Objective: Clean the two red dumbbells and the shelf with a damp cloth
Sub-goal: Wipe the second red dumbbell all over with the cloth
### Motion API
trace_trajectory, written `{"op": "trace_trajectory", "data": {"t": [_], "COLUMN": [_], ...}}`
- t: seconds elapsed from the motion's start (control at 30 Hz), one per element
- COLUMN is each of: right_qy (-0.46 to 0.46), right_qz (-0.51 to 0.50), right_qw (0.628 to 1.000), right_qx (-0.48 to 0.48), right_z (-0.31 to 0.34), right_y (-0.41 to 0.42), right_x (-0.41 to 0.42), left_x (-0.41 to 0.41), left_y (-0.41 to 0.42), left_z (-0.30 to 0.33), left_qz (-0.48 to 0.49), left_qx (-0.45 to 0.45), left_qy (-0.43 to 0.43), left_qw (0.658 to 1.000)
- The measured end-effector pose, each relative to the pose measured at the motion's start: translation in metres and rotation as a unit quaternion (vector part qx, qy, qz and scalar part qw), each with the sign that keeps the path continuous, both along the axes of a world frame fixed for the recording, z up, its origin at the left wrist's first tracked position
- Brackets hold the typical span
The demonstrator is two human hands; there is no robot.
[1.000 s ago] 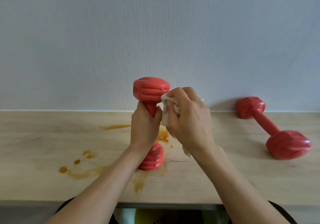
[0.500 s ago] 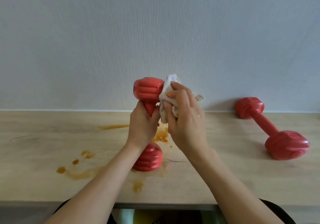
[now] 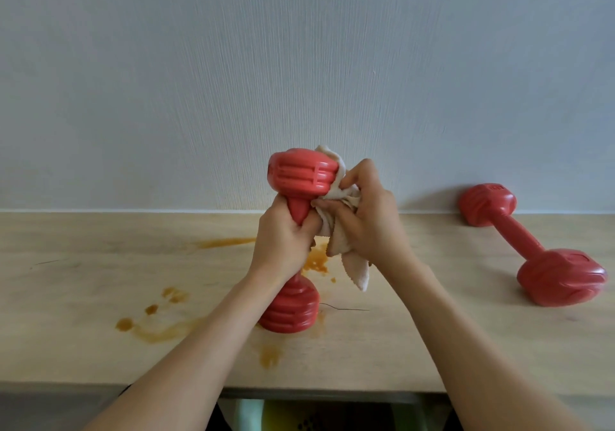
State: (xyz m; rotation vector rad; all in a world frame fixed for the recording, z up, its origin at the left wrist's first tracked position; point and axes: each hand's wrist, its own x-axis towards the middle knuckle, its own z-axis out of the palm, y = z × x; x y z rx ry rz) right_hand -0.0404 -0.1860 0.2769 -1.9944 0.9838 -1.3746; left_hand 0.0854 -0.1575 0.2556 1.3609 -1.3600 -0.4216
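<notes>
The right hand (image 3: 366, 221), gripping the cloth (image 3: 336, 231), has slid down under the dumbbell (image 3: 301, 177) top. The left hand (image 3: 283, 244) grips its handle. Wiping is not done.

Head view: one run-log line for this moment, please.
left hand grips upright dumbbell | right hand wipes top with cloth | second dumbbell lying | shelf stained

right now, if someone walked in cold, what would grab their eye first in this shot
Dead centre, the left hand grips the handle of an upright red dumbbell, while the right hand presses a crumpled pale cloth against its top head. A second red dumbbell lies on its side at the right, by the wall. Brownish-orange stains smear the light wooden shelf left of centre and round the dumbbell's base.
</notes>
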Motion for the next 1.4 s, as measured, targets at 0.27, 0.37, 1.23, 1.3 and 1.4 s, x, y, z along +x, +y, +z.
{"op": "trace_trajectory", "data": {"t": [0.27, 0.37, 1.23, 1.3, 1.4], "right_qy": [0.002, -0.024, 0.043, 0.035, 0.019], "right_qz": [-0.047, -0.047, -0.055, -0.049, -0.046], "right_qw": [0.999, 0.999, 0.997, 0.998, 0.998], "right_qx": [-0.001, 0.002, 0.012, 0.027, 0.047], "right_z": [-0.003, 0.009, 0.014, 0.012, 0.010], "right_y": [-0.009, 0.004, 0.014, 0.010, 0.009], "right_x": [-0.010, -0.012, -0.006, -0.008, -0.007], "left_x": [0.003, 0.008, 0.003, 0.002, 0.002], "left_y": [0.002, -0.001, 0.001, 0.000, 0.000], "left_z": [-0.002, -0.001, -0.002, -0.001, 0.000], "left_qz": [-0.031, -0.006, -0.057, -0.062, -0.067], "left_qx": [-0.008, -0.002, -0.025, -0.024, -0.020], "left_qy": [0.001, 0.020, 0.026, 0.013, 0.022], "left_qw": [0.999, 1.000, 0.998, 0.998, 0.997]}}
